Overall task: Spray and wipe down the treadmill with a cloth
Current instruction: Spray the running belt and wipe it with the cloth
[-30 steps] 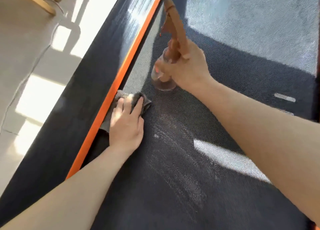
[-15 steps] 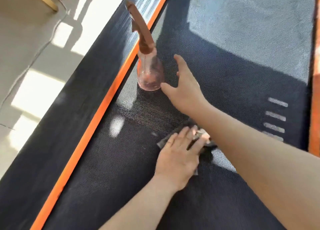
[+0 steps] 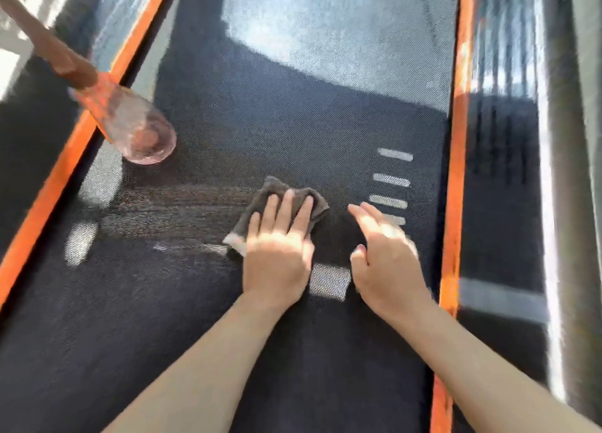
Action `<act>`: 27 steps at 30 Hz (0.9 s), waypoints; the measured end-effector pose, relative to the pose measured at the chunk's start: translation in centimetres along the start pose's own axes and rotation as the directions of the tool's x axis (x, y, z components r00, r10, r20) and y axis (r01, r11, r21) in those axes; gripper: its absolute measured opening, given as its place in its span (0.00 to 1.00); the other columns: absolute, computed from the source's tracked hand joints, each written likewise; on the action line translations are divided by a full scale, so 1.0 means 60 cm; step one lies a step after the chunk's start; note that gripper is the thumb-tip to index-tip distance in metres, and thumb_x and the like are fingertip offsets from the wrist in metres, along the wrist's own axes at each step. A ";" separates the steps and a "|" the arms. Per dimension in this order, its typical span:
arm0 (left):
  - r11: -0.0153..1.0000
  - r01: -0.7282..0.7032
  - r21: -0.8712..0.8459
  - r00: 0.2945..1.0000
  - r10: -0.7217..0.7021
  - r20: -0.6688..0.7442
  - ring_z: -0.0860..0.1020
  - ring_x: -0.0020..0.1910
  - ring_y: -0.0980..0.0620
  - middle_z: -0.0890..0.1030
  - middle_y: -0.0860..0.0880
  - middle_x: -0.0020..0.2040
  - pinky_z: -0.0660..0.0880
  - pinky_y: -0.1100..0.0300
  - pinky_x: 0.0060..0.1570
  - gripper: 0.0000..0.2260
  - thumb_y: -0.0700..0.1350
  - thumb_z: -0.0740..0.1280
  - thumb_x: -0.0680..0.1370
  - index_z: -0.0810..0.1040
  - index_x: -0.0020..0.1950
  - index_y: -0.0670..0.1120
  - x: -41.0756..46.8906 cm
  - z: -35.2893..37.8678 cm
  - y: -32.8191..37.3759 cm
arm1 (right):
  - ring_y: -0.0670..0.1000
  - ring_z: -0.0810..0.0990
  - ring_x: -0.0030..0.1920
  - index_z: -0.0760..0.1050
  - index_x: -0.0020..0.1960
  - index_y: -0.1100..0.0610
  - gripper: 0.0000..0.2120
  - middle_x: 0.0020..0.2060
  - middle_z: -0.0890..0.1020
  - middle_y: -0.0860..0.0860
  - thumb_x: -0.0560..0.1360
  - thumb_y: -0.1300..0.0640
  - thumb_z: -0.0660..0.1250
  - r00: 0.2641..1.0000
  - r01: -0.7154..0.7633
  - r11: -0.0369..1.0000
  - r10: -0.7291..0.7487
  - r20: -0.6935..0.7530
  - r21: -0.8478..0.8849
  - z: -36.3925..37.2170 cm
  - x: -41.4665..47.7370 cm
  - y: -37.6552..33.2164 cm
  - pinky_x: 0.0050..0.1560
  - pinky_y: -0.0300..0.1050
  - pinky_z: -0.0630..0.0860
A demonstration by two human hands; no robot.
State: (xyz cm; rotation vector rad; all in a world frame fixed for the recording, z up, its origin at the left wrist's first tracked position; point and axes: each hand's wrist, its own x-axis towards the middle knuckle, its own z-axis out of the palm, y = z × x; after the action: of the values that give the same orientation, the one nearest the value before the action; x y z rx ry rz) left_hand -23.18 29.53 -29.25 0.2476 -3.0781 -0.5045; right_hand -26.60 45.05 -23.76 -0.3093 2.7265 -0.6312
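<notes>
On the dark treadmill belt (image 3: 293,123), the left hand (image 3: 277,257) lies flat on a grey cloth (image 3: 270,186), fingers straight, pressing it down. The cloth pokes out past the fingertips and to the hand's left. Just right of it is the right hand (image 3: 386,257), fingers loose, holding nothing. Far to the left of both hands the spray bottle (image 3: 133,123) sits on the belt, beside the orange strip (image 3: 58,175). Small white bars (image 3: 391,182) lie just past the right hand.

left hand (image 3: 277,260): bare | right hand (image 3: 386,266): bare | forearms: bare down to frame edge
</notes>
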 end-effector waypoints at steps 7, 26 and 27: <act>0.969 -0.221 -0.113 0.964 0.235 0.124 0.67 0.73 0.43 0.71 0.45 0.73 0.64 0.43 0.71 0.24 0.48 0.66 0.74 0.75 0.70 0.46 -0.018 0.070 0.261 | 0.48 0.59 0.77 0.67 0.75 0.50 0.28 0.75 0.67 0.47 0.75 0.60 0.60 0.999 0.002 0.978 -0.010 -0.037 -0.208 -0.086 -0.014 0.163 0.72 0.48 0.57; 0.790 -0.613 0.021 0.710 0.539 0.452 0.61 0.76 0.49 0.67 0.52 0.75 0.60 0.44 0.73 0.23 0.51 0.54 0.81 0.65 0.76 0.49 -0.054 -0.002 0.147 | 0.62 0.65 0.74 0.68 0.72 0.65 0.29 0.71 0.70 0.62 0.71 0.64 0.65 0.987 0.091 0.978 -0.063 0.150 -0.187 -0.036 -0.124 0.110 0.75 0.53 0.62; 0.818 -0.574 0.031 0.741 0.504 0.444 0.59 0.77 0.49 0.66 0.52 0.76 0.57 0.44 0.74 0.23 0.51 0.52 0.81 0.63 0.77 0.49 -0.051 -0.009 0.120 | 0.60 0.59 0.77 0.64 0.74 0.64 0.29 0.74 0.64 0.62 0.74 0.62 0.62 0.983 0.102 0.979 -0.072 0.168 -0.176 -0.017 -0.113 0.083 0.77 0.51 0.56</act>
State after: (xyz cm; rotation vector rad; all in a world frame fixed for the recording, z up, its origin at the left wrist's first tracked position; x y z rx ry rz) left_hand -21.24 36.57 -26.39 -0.8629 -3.3478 -0.2928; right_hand -21.40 51.70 -23.36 -0.5040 2.6294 -0.3587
